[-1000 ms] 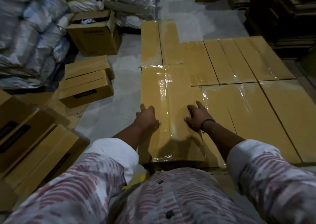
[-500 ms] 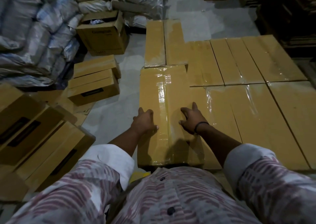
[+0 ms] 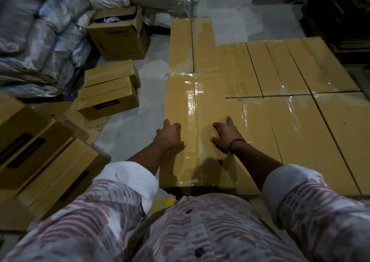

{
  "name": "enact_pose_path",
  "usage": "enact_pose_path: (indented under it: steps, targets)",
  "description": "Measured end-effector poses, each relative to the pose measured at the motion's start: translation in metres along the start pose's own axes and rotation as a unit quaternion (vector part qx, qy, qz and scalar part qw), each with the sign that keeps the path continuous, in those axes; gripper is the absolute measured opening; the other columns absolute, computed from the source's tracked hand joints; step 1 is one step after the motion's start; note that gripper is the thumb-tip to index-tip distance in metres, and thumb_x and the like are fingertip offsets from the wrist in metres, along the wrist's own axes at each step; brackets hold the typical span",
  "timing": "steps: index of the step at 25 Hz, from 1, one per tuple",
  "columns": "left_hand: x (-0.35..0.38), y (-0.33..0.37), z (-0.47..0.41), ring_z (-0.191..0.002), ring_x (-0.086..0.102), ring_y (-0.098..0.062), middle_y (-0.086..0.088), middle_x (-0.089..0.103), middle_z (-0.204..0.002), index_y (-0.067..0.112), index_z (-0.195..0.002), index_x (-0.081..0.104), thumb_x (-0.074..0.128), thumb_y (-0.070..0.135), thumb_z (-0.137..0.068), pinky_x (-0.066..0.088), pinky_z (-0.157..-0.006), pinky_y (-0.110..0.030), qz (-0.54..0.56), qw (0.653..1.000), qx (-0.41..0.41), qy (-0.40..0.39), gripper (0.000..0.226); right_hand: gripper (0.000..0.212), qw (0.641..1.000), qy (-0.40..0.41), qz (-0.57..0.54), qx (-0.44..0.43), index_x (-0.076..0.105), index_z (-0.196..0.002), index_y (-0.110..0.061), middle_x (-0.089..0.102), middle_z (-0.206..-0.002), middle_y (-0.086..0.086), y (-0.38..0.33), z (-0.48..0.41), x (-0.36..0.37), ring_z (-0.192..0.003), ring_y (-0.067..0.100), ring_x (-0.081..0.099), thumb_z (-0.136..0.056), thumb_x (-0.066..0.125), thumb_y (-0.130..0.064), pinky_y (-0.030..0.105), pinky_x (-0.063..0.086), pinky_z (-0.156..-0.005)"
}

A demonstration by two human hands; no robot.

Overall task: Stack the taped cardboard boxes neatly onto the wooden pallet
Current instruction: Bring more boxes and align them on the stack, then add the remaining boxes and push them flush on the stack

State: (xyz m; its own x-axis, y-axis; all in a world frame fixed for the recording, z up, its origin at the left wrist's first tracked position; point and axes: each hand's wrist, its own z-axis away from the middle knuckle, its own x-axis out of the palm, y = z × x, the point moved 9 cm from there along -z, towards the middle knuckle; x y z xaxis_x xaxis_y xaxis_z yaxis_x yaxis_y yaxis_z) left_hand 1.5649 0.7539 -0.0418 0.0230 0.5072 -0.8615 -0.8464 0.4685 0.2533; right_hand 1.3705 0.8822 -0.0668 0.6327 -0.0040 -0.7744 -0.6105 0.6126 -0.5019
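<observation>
A long taped cardboard box [image 3: 197, 105] lies flat at the near left end of a layer of several similar taped boxes [image 3: 290, 111]. My left hand [image 3: 169, 137] rests on the box's left edge, fingers curled over the side and thumb on top. My right hand [image 3: 226, 135] presses flat on the box's right half, fingers spread, next to the seam with the neighbouring box. Shiny clear tape runs down the box's middle. Another pair of boxes [image 3: 192, 43] lies end-on beyond it. The pallet itself is hidden under the boxes.
Smaller brown cartons [image 3: 109, 93] sit on the grey floor to the left, with an open carton [image 3: 120, 37] behind them. Bigger cartons [image 3: 46, 161] stand at my near left. Plastic sacks [image 3: 36, 37] pile up at the far left. Dark stacked wood [image 3: 340, 15] stands far right.
Both hands have stayed on the long box, the box shifting slightly forward and left against the row. My view has drifted a little to the left.
</observation>
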Motion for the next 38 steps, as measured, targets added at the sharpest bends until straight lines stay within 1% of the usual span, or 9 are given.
enact_pose_path:
  steps: [4, 6, 9, 14, 18, 23, 26, 31, 38]
  targets:
    - [0.003, 0.002, 0.004, -0.137, 0.037, -0.048, -0.017, 0.014, -0.163, 0.021, -0.152, 0.035, 0.082, 0.045, -0.082, 0.043, -0.106, -0.050, -0.034, 0.999, 0.009, -0.029, 0.087, 0.064, 0.999, 0.011, 0.049, 0.004, 0.044, -0.145, -0.029, 0.001, -0.165, 0.010, -0.004, -0.001, 0.002, -0.145, 0.038, 0.024, -0.089, 0.071, -0.042, 0.052, 0.032, -0.116]
    - [0.003, 0.005, 0.008, -0.141, 0.032, -0.050, -0.016, 0.012, -0.165, 0.021, -0.152, 0.035, 0.082, 0.043, -0.083, 0.043, -0.106, -0.052, -0.045, 0.998, 0.012, -0.034, 0.086, 0.061, 0.993, 0.020, 0.114, -0.018, 0.045, -0.143, -0.029, 0.003, -0.165, 0.012, -0.013, 0.000, 0.001, -0.147, 0.040, 0.014, -0.089, 0.067, -0.047, 0.056, 0.027, -0.117]
    - [0.003, 0.011, 0.015, -0.145, 0.024, -0.049, -0.015, 0.012, -0.166, 0.022, -0.151, 0.037, 0.079, 0.044, -0.085, 0.041, -0.108, -0.055, -0.063, 0.997, 0.035, -0.026, 0.081, 0.061, 0.989, 0.025, 0.141, -0.040, 0.044, -0.145, -0.029, 0.006, -0.165, 0.012, -0.026, 0.004, 0.001, -0.150, 0.040, 0.006, -0.091, 0.063, -0.048, 0.059, 0.021, -0.119]
    - [-0.002, 0.000, 0.026, -0.145, 0.027, -0.042, -0.010, 0.020, -0.165, 0.025, -0.151, 0.039, 0.074, 0.048, -0.088, 0.040, -0.110, -0.052, -0.045, 0.998, 0.052, 0.003, 0.076, 0.057, 0.987, 0.044, 0.144, -0.057, 0.044, -0.146, -0.030, 0.011, -0.165, 0.010, -0.053, 0.011, 0.001, -0.150, 0.038, 0.007, -0.094, 0.060, -0.047, 0.057, 0.021, -0.119]
    - [-0.010, -0.038, 0.032, -0.146, 0.029, -0.040, -0.009, 0.022, -0.166, 0.029, -0.152, 0.041, 0.072, 0.052, -0.088, 0.037, -0.112, -0.049, -0.008, 0.999, 0.034, 0.041, 0.075, 0.055, 0.983, 0.049, 0.143, -0.106, 0.045, -0.145, -0.028, 0.015, -0.165, 0.009, -0.102, 0.015, 0.021, -0.150, 0.036, 0.010, -0.095, 0.057, -0.046, 0.055, 0.023, -0.117]
    - [-0.018, -0.118, 0.048, -0.147, 0.031, -0.036, -0.007, 0.022, -0.168, 0.030, -0.153, 0.041, 0.067, 0.052, -0.092, 0.034, -0.115, -0.046, 0.026, 0.998, 0.011, 0.058, 0.070, 0.054, 0.978, 0.040, 0.134, -0.156, 0.044, -0.146, -0.027, 0.019, -0.164, 0.007, -0.178, 0.012, 0.067, -0.150, 0.034, 0.012, -0.096, 0.055, -0.044, 0.055, 0.022, -0.118]
    - [-0.028, -0.188, 0.062, -0.145, 0.035, -0.035, -0.005, 0.026, -0.166, 0.031, -0.152, 0.043, 0.067, 0.052, -0.092, 0.036, -0.115, -0.045, 0.042, 0.997, -0.011, 0.069, 0.067, 0.053, 0.970, 0.035, 0.154, -0.184, 0.046, -0.145, -0.026, 0.024, -0.162, 0.008, -0.237, 0.005, 0.105, -0.148, 0.034, 0.017, -0.097, 0.053, -0.046, 0.053, 0.026, -0.116]
    - [-0.057, -0.341, 0.086, -0.141, 0.042, -0.034, -0.007, 0.034, -0.162, 0.027, -0.151, 0.045, 0.066, 0.052, -0.093, 0.039, -0.113, -0.043, 0.061, 0.994, -0.052, 0.075, 0.067, 0.054, 0.962, 0.019, 0.169, -0.214, 0.047, -0.145, -0.026, 0.031, -0.160, 0.007, -0.354, -0.003, 0.184, -0.145, 0.032, 0.024, -0.096, 0.054, -0.048, 0.050, 0.029, -0.115]
    - [-0.091, -0.536, 0.139, -0.138, 0.046, -0.032, -0.004, 0.040, -0.158, 0.026, -0.149, 0.048, 0.064, 0.051, -0.094, 0.042, -0.108, -0.042, 0.110, 0.974, -0.162, 0.113, 0.062, 0.053, 0.938, -0.023, 0.173, -0.300, 0.048, -0.144, -0.027, 0.036, -0.156, 0.006, -0.521, 0.008, 0.289, -0.143, 0.030, 0.029, -0.096, 0.055, -0.048, 0.047, 0.031, -0.113]
